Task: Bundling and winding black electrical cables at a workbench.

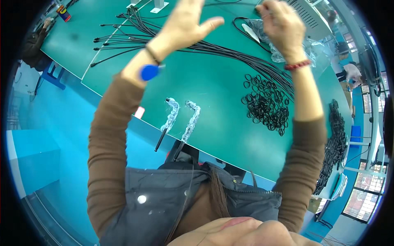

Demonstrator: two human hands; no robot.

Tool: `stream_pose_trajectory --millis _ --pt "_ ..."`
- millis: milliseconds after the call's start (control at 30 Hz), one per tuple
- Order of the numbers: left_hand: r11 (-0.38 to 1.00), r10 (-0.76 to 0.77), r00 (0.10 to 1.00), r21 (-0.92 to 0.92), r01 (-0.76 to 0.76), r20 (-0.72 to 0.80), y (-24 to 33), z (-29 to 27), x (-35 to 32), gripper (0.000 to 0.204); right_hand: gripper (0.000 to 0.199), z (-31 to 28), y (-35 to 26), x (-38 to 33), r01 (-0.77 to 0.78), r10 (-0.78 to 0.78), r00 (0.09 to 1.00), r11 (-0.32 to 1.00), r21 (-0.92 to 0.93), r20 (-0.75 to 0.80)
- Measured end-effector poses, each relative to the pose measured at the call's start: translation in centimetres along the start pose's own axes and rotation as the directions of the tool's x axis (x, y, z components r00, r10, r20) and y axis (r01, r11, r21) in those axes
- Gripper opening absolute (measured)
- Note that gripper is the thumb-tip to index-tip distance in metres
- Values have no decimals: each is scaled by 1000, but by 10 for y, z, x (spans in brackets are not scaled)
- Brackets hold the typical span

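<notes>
Both my arms reach over the green table. My left hand [184,22] is above a bundle of long black cables [230,53], its thumb stretched apart; its fingertips run past the upper edge of the view. A dark wrist strap with a round blue disc [149,72] sits on that wrist. My right hand [284,28] has its fingers curled near a clear plastic bag [258,29]. Something dark shows by its fingertips, too small to name. Below the cables lies a heap of small black rings [266,104]. Two bent rods wrapped in whitish material [172,112] [191,121] lie at the near edge.
A grey vented metal box [310,18] stands at the far right. Along the right edge lies a pile of black parts [334,143]. A blue spray can [63,13] is far left, near another person's arm [35,45]. A blue stool [53,76] stands beside the table.
</notes>
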State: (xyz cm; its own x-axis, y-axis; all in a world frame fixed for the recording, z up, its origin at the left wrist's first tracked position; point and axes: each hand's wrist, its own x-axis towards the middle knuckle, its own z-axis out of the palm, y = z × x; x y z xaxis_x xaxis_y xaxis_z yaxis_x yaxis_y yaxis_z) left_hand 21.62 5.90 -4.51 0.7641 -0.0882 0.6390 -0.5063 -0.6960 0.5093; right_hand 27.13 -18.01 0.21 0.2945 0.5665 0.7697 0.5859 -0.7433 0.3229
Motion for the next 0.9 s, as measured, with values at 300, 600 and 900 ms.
stream_pose_trajectory --millis 300,600,900 --pt "892 300 951 377 -249 -80 -102 20 24 22 7 -289 35 -19 -577 592 806 787 220 -3" --pt "928 362 891 -19 -371 275 39 -33 -28 19 25 -466 -25 -236 -784 830 424 537 -311 363" --pt "542 302 681 -708 453 667 203 -25 -158 37 66 -325 -153 -258 -907 593 402 362 215 697"
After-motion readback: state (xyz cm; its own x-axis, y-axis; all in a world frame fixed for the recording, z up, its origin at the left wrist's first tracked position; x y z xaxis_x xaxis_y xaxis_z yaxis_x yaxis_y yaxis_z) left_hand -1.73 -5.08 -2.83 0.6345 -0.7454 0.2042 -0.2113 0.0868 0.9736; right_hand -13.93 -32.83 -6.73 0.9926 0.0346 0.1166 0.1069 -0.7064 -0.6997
